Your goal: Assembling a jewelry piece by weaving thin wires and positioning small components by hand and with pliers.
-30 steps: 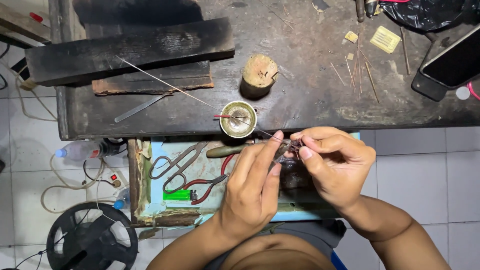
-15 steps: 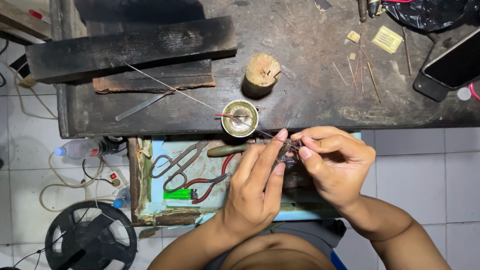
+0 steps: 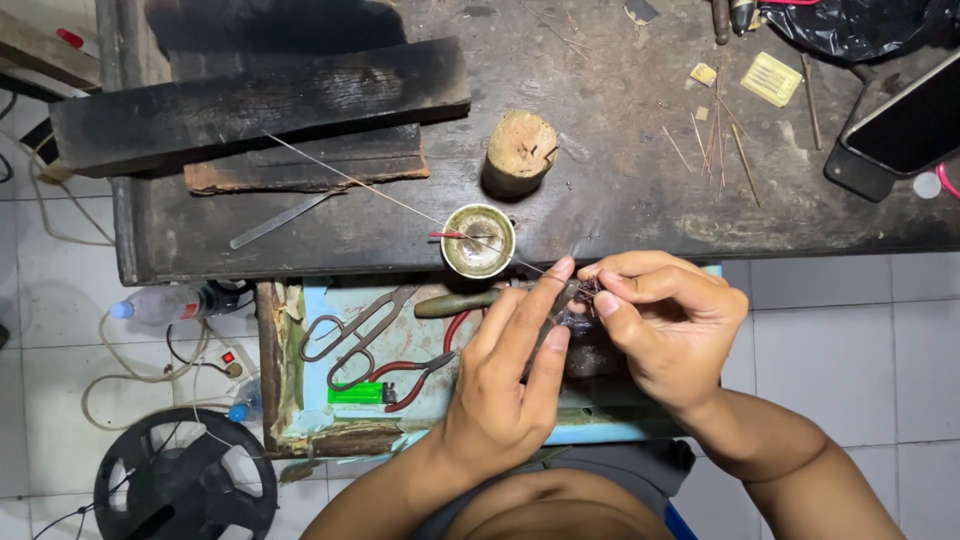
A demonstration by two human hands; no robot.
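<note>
Both hands pinch a small dark piece (image 3: 582, 300) just below the tabletop (image 3: 620, 200) edge: left hand (image 3: 520, 375) steadies it, right hand (image 3: 665, 325) grips at the fingertips. Fine fitting step, I think; next needs a steady hold near the thin wire (image 3: 400, 200) and small bowl (image 3: 478, 240)

Small dark piece (image 3: 578, 300) — pinched, fingertip-held

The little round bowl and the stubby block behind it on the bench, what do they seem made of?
The bowl looks like tarnished metal, likely brass: dull yellow rim with a grey sheen inside. The block looks like raw wood: pale, rough, cracked top and bark-brown sides.
</note>
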